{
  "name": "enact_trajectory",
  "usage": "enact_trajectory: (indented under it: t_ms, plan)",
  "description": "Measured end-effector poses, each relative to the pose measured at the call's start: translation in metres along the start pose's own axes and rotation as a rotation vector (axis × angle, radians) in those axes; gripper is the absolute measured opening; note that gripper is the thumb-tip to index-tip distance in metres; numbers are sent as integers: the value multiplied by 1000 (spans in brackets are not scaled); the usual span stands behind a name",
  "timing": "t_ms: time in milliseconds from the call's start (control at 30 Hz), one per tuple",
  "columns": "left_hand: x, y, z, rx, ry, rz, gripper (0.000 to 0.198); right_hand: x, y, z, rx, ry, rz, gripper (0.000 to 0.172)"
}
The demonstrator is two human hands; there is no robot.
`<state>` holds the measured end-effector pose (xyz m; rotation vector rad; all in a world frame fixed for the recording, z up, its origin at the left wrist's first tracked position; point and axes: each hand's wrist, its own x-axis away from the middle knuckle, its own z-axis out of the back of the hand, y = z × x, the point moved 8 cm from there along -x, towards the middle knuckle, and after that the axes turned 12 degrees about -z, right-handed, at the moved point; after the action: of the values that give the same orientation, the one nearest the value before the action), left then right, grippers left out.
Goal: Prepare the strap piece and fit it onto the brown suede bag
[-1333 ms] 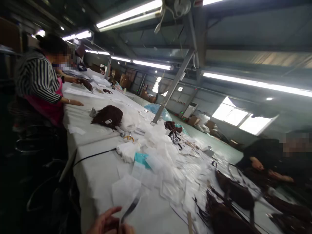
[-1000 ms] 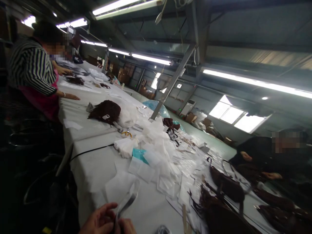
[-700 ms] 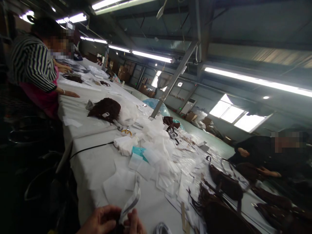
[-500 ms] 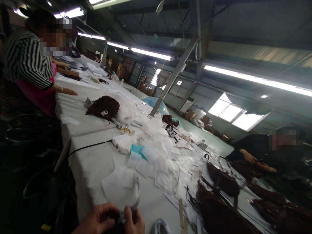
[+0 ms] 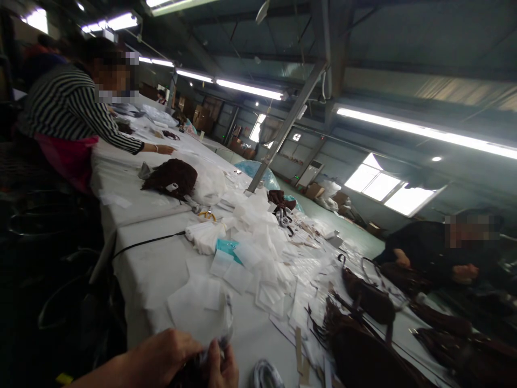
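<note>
Left hand (image 5: 161,353): fingers curled around dark bundle (image 5: 193,373)
Right hand (image 5: 224,369): fingers pinching strip (image 5: 229,323) (blurred)
Surface (image 5: 157,275): scattered white patches (image 5: 258,253)

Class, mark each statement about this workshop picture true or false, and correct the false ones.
1. The left hand and right hand are together on a dark item at the near edge of the table. True.
2. The person in the striped top stretches an arm over the table. True.
3. The teal packet lies alone on bare cloth. False: white pieces lie around it.
4. The brown bags sit at the table's far left. False: they lie on its near right.
5. The ceiling lights are off. False: they are lit.
</note>
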<state>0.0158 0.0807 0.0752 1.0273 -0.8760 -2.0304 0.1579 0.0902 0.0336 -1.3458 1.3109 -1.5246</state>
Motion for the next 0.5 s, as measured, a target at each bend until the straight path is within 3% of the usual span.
enact_trajectory:
  t_ms: [67, 167, 400, 500]
  plan:
    - [2, 0, -10, -221, -189, -97, 17, -3, 5, 1, 3, 11, -1, 49]
    - [4, -1, -12, -325, -242, -127, 16, -7, 15, 1, 4, -8, -8, 51]
    - [-2, 13, -8, -426, -251, -166, 17, -10, 22, 3, 44, -7, -14, 50]
    - [-3, 17, 0, -355, -202, -88, 15, -12, 24, 4, 34, 4, -25, 50]
